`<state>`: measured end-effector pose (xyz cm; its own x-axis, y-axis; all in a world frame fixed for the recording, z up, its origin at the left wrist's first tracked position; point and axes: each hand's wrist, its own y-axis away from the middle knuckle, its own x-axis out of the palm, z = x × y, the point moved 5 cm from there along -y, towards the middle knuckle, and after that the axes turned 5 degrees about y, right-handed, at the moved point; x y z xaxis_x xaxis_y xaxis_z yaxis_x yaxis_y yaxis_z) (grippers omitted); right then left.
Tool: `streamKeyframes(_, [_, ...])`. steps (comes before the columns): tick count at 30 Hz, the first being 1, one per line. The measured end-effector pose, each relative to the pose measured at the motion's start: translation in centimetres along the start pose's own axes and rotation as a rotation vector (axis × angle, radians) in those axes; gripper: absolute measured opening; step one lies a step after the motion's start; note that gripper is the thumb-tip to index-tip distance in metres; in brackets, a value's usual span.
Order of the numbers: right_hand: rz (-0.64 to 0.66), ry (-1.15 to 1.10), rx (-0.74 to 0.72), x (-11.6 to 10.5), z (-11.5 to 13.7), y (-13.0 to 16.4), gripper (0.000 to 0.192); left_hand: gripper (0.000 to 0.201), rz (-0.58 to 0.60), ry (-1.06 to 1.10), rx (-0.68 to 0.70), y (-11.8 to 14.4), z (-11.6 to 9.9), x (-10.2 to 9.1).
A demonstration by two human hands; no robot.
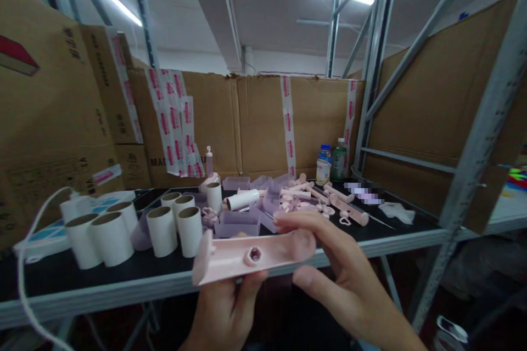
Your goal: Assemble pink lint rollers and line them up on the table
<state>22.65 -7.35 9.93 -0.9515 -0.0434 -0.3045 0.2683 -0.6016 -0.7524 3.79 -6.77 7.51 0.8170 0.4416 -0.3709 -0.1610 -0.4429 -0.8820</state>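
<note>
My left hand (224,310) grips a pink plastic holder (272,252) from below, its thumb against the underside. The holder is a long trough with rounded end pieces and a small hexagonal socket in the middle, its hollow side facing me. My right hand (346,279) is at the holder's right end, thumb and index finger apart. Its index finger reaches behind the top edge; whether it touches is unclear. Behind lie a pile of similar pink parts (304,194) and several lilac plastic trays (236,223).
Several white cardboard tubes (162,233) stand on the black shelf (45,279) at left, with a white cable (22,285) hanging beside them. Two bottles (324,164) stand at the back right, near a crumpled tissue (397,212). Cardboard walls (263,131) and metal posts (374,49) enclose the shelf.
</note>
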Motion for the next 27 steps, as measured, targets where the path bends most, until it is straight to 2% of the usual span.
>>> streamKeyframes(3, [-0.173,-0.161,0.102,0.8,-0.8,0.1,0.033,0.032,0.020,-0.041,-0.106,0.2,0.4,0.3])
streamKeyframes(7, [-0.284,-0.279,0.104,2.3,-1.0,0.0,0.040,0.047,0.062,-0.045,-0.063,-0.1,-1.6,0.9])
streamKeyframes(12, [-0.266,-0.250,0.084,3.1,-1.5,0.2,0.050,0.053,0.031,-0.061,-0.048,-0.8,-3.9,0.9])
streamKeyframes(18, [-0.278,-0.289,0.077,3.6,-1.7,0.3,0.056,0.045,0.024,-0.024,-0.147,-0.6,-3.9,0.6])
streamKeyframes(27, [-0.301,-0.388,0.097,3.8,-1.5,0.2,0.059,0.036,0.024,0.048,-0.218,-1.4,-4.5,0.3])
